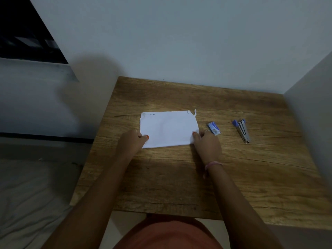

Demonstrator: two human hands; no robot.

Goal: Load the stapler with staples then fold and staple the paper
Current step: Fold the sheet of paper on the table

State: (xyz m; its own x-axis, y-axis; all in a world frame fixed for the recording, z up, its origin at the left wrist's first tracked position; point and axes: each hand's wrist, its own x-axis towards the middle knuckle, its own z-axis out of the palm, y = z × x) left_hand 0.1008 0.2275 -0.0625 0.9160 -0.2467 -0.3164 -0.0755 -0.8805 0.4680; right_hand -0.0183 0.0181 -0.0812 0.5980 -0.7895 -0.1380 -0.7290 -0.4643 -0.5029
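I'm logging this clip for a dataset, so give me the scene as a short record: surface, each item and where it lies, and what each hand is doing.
surface: wooden table against a pale wall
paper: white sheet, flat on the table, apparently folded, far right corner torn
left hand: pinching the paper's left edge
right hand: pinching the paper's right edge, pink band on the wrist
staple box: small, blue and white, just right of the paper
stapler: blue and metal, lying untouched right of the box
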